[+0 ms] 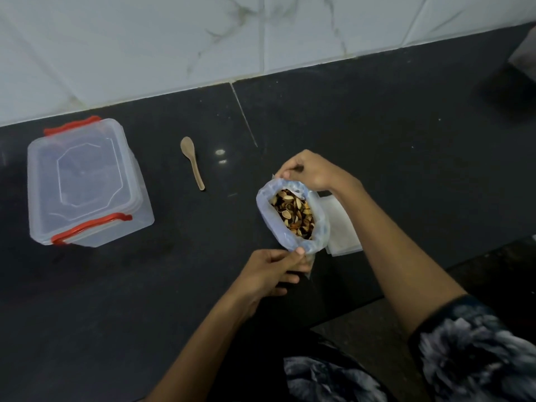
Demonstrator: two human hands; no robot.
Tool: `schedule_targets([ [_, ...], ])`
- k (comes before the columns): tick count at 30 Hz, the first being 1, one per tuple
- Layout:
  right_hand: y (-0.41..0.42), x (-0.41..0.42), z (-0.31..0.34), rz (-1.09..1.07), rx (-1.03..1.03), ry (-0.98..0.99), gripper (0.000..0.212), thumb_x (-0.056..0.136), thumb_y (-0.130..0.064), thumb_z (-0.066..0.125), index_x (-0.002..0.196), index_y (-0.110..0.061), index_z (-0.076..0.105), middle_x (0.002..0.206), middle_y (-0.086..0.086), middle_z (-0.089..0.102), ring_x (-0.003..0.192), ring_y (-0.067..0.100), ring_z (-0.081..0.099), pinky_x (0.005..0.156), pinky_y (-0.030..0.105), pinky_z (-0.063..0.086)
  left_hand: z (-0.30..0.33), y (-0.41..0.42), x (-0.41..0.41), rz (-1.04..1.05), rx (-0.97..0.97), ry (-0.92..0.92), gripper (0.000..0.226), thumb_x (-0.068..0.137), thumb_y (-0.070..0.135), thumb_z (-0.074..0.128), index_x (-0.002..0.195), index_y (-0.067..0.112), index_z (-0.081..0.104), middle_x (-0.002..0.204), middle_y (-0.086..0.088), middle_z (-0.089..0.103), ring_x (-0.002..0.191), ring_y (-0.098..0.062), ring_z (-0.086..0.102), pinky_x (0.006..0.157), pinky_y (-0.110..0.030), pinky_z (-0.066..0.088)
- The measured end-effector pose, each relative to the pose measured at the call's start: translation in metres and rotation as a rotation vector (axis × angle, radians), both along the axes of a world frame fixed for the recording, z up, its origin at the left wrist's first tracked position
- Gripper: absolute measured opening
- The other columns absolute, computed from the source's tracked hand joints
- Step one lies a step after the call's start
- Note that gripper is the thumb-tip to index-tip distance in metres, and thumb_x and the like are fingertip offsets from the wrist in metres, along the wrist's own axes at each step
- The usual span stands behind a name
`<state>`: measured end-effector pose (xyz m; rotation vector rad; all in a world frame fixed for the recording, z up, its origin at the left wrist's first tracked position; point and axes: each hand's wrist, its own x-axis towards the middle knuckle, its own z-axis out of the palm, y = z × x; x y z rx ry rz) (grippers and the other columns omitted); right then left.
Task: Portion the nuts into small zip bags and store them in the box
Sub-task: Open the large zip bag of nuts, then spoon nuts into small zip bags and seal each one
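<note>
A clear plastic bag (266, 211) full of nuts (293, 211) stands open on the black counter (377, 134). My right hand (310, 169) pinches the bag's far rim. My left hand (272, 271) pinches its near rim and holds the bag's lower end. A stack of small flat zip bags (340, 227) lies right beside the bag, partly under my right forearm. A clear plastic box (84, 181) with red latches and its lid on sits at the left. A wooden spoon (193, 161) lies between the box and the bag.
A white marble-tiled wall (203, 33) runs along the back of the counter. The counter's front edge steps in at the lower right. A blurred dark object (519, 82) sits at the far right.
</note>
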<state>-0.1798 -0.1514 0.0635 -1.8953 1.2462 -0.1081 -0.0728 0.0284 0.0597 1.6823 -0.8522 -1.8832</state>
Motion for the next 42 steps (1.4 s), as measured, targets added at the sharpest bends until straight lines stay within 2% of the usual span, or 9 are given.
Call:
schedule_targets([
  [7, -0.001, 0.008, 0.013, -0.010, -0.109, -0.055, 0.021, 0.092, -0.015, 0.057, 0.112, -0.016, 0.065, 0.116, 0.001, 0.063, 0.112, 0.014, 0.054, 0.096, 0.033, 0.043, 0.020, 0.003, 0.033, 0.175, 0.079, -0.216, 0.046, 0.085, 0.060, 0.047, 0.095, 0.019, 0.066, 0.093, 0.004, 0.070, 0.086, -0.012, 0.062, 0.070, -0.028, 0.049],
  [12, -0.004, 0.047, 0.024, -0.006, -0.138, -0.102, 0.021, 0.091, -0.015, 0.059, 0.110, -0.012, 0.066, 0.113, 0.005, 0.064, 0.107, 0.014, 0.057, 0.086, 0.024, 0.041, 0.023, 0.004, 0.066, 0.326, -0.443, -0.638, 0.018, 0.090, 0.029, 0.055, 0.107, 0.024, 0.059, 0.112, 0.003, 0.064, 0.097, -0.005, 0.059, 0.079, -0.022, 0.048],
  [15, 0.000, 0.085, 0.013, 0.014, -0.137, -0.061, 0.017, 0.090, -0.015, 0.061, 0.105, -0.013, 0.067, 0.109, 0.005, 0.067, 0.104, 0.016, 0.062, 0.088, 0.027, 0.047, 0.025, 0.000, 0.083, 0.313, -0.763, -0.979, 0.034, 0.089, 0.014, 0.058, 0.123, 0.019, 0.056, 0.128, -0.001, 0.058, 0.120, -0.011, 0.051, 0.102, -0.039, 0.044],
  [20, 0.008, 0.146, -0.012, -0.129, -0.135, -0.006, 0.029, 0.090, -0.038, 0.057, 0.084, -0.013, 0.069, 0.086, 0.007, 0.069, 0.085, 0.022, 0.065, 0.069, 0.031, 0.048, 0.024, -0.010, 0.110, 0.255, -0.818, -1.398, 0.054, 0.088, 0.013, 0.060, 0.139, 0.014, 0.042, 0.149, -0.011, 0.036, 0.141, -0.020, 0.019, 0.114, -0.045, 0.009],
  [23, 0.018, 0.167, -0.021, -0.184, -0.146, 0.064, 0.038, 0.090, -0.044, 0.054, 0.095, -0.008, 0.065, 0.090, 0.009, 0.066, 0.084, 0.025, 0.064, 0.061, 0.031, 0.044, 0.020, -0.011, 0.125, 0.214, -0.774, -1.441, 0.062, 0.089, 0.012, 0.060, 0.144, 0.014, 0.032, 0.152, -0.013, 0.027, 0.143, -0.023, 0.015, 0.114, -0.046, 0.007],
  [30, 0.029, 0.173, -0.026, -0.201, -0.153, 0.170, 0.027, 0.095, -0.024, 0.051, 0.110, -0.003, 0.059, 0.111, 0.013, 0.062, 0.100, 0.028, 0.061, 0.069, 0.033, 0.044, 0.015, -0.002, 0.140, 0.236, -0.721, -1.435, 0.065, 0.087, 0.009, 0.062, 0.144, 0.010, 0.032, 0.151, -0.016, 0.028, 0.142, -0.028, 0.018, 0.113, -0.046, 0.004],
  [34, 0.022, 0.153, 0.003, -0.275, -0.105, -0.021, 0.023, 0.097, -0.025, 0.047, 0.106, -0.007, 0.057, 0.104, 0.011, 0.064, 0.088, 0.024, 0.064, 0.061, 0.029, 0.045, 0.015, 0.000, 0.141, 0.259, -0.748, -1.404, 0.065, 0.087, 0.011, 0.062, 0.144, 0.011, 0.031, 0.152, -0.015, 0.027, 0.142, -0.025, 0.014, 0.114, -0.046, 0.003],
  [38, 0.023, 0.095, 0.059, -0.317, -0.123, -0.271, 0.011, 0.097, -0.023, 0.048, 0.102, -0.016, 0.054, 0.086, 0.000, 0.066, 0.056, 0.004, 0.056, 0.038, 0.009, 0.037, 0.019, -0.007, 0.136, 0.269, -0.795, -1.331, 0.065, 0.090, 0.012, 0.059, 0.146, 0.014, 0.027, 0.154, -0.012, 0.022, 0.144, -0.023, 0.010, 0.115, -0.043, 0.000],
  [42, 0.037, 0.019, 0.110, -0.381, -0.242, -0.326, 0.008, 0.091, -0.025, 0.059, 0.095, -0.020, 0.063, 0.079, -0.002, 0.067, 0.057, 0.006, 0.056, 0.045, 0.016, 0.041, 0.021, -0.016, 0.128, 0.265, -0.836, -1.250, 0.065, 0.091, 0.014, 0.057, 0.147, 0.016, 0.024, 0.156, -0.010, 0.019, 0.145, -0.020, 0.006, 0.115, -0.039, -0.003],
])
